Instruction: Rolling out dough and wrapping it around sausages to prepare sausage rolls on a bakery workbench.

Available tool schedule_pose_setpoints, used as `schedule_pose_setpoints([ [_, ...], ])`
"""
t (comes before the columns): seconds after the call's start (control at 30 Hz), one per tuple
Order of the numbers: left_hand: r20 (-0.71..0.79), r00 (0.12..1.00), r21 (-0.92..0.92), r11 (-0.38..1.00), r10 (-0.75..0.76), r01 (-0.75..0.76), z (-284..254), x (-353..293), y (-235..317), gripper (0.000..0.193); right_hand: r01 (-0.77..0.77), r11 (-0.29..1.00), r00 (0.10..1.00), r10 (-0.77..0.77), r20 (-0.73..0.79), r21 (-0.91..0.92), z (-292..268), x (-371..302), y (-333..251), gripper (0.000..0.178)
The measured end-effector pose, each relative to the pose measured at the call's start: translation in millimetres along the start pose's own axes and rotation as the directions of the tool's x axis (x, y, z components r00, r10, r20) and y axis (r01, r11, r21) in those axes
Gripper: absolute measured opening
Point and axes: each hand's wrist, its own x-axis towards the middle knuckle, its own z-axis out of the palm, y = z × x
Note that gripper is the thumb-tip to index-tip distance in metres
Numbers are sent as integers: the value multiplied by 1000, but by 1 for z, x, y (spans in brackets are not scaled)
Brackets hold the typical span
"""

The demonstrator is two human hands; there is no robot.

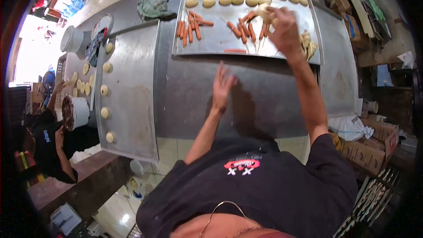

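Note:
A metal tray (pixel 207 46) lies on the steel table in front of me, with rows of round dough balls (pixel 225 0) along its far side. My right hand (pixel 285 31) is over the tray's right part, its fingers closed on a piece of pale dough (pixel 265 12). Orange sausages (pixel 191 28) lie in a pile at the tray's left. Near its middle are more sausages (pixel 243 33), some on thin sticks. Wrapped dough pieces (pixel 310 48) rest at the right edge, partly behind my right wrist. Off the tray's near edge, my left hand (pixel 222 88) hovers with fingers apart, holding nothing.
To the left, a second metal tray (pixel 132 88) carries a column of dough balls. A green cloth (pixel 154 7) lies beyond it. At the far left another person's hand (pixel 59 136) is by a white bucket (pixel 79 113). Cardboard boxes (pixel 365 154) stand at right.

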Motion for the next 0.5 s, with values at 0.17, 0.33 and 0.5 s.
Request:
schedule_pose_setpoints([
  [0.17,-193,959,92,977,208,-193,4,3,46,35,-65,960,976,4,220,274,-6,-132,-103,51],
  [0.33,-475,778,250,911,412,-329,-116,10,54,35,-384,895,912,331,242,227,7,-272,-131,46],
  [0.5,-267,876,914,394,403,98,-184,-21,27,52,-223,973,827,218,518,-54,17,-358,-132,61],
])
